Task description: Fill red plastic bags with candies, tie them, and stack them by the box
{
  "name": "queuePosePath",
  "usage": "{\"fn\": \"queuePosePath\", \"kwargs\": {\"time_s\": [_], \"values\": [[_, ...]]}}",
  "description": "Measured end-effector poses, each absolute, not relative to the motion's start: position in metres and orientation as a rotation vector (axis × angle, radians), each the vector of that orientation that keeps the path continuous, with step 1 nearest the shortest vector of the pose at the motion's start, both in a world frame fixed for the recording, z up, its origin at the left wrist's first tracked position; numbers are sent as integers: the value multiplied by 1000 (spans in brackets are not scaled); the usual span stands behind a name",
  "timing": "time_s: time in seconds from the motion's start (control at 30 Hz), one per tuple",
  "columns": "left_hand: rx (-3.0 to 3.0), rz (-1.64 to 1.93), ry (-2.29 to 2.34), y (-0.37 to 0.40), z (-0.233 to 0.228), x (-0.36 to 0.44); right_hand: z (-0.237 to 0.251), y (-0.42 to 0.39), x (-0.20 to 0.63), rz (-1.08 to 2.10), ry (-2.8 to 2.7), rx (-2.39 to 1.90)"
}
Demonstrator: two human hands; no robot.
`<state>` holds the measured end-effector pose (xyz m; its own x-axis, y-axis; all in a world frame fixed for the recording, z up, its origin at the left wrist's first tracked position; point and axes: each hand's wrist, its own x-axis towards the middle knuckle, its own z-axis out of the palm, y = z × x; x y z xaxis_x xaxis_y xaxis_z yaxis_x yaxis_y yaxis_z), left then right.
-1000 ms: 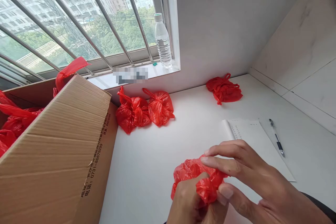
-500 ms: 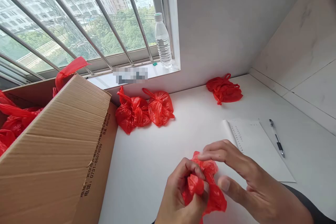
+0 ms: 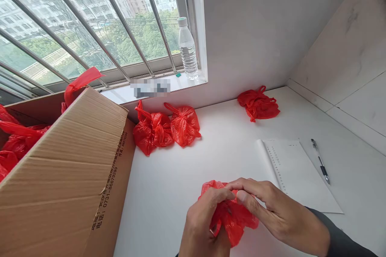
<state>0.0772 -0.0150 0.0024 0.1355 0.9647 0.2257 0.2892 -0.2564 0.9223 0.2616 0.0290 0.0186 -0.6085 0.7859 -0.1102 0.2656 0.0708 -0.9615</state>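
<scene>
Two hands work on one thin red bag [image 3: 233, 227], low in the frame and just right of the middle. The left hand [image 3: 203, 217] curls around it and grips it. The right hand [image 3: 280, 215] has its thumb and first finger at the top of the bag, close to the left fingers — I cannot tell if they pinch it tight. The plastic is shiny and full of crinkles. I see no finished knot on it, so I think this bag is only part done.

Under it is a smooth white table [image 3: 163, 192]. On the right lies a white paper pad [image 3: 307, 180] with a rolled edge, and a slim clear pen [image 3: 320, 161] is beside it. A big brown cardboard box [image 3: 111, 192] fills the left side, with a ridged flap [image 3: 72, 140]. It has crumpled red bags [image 3: 24, 140] inside — done or waiting, I cannot tell.

Farther back, two puffy red bags [image 3: 185, 126] sit side by side by the wall [image 3: 241, 28]. They look gathered up, so I guess they are done. Right of them is a limp red heap [image 3: 259, 105], maybe bags left to use. Past that, a clear, ridged water bottle [image 3: 188, 52] stands on the sill [image 3: 119, 94], by hard, round metal bars [image 3: 157, 20] at the upper left.
</scene>
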Motion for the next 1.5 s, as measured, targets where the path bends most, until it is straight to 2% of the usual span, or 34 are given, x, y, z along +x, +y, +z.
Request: {"fn": "queuePosePath", "kwargs": {"time_s": [0.13, 0.27, 0.47, 0.73, 0.9, 1.07, 1.23, 1.4, 1.5], "values": [[1809, 1317, 1315, -15, -10, 81, 22, 31, 260, 1652, -1890, -928], [1834, 1435, 1282, -19, -17, 83, 22, 32, 261, 1660, -1952, -988], [1884, 1404, 1282, -24, -16, 79, 20, 32, 265, 1564, -1926, -1110], [1700, 1427, 1336, -25, -20, 80, 21, 24, 264, 1639, -1819, -1134], [1627, 1383, 1414, -24, -11, 66, 16, 24, 265, 1411, -1897, -1297], [1697, 1337, 1536, -27, -11, 51, 14, 25, 276, 1373, -1712, -1434], [1569, 1459, 1612, -32, -18, 44, 1, 28, 288, 1296, -1575, -1457], [1356, 1575, 1890, -35, -13, 43, -5, 29, 292, 1214, -1451, -1501], [1225, 1487, 1875, -37, -7, 48, 4, 15, 287, 867, -1402, -1417]]}}
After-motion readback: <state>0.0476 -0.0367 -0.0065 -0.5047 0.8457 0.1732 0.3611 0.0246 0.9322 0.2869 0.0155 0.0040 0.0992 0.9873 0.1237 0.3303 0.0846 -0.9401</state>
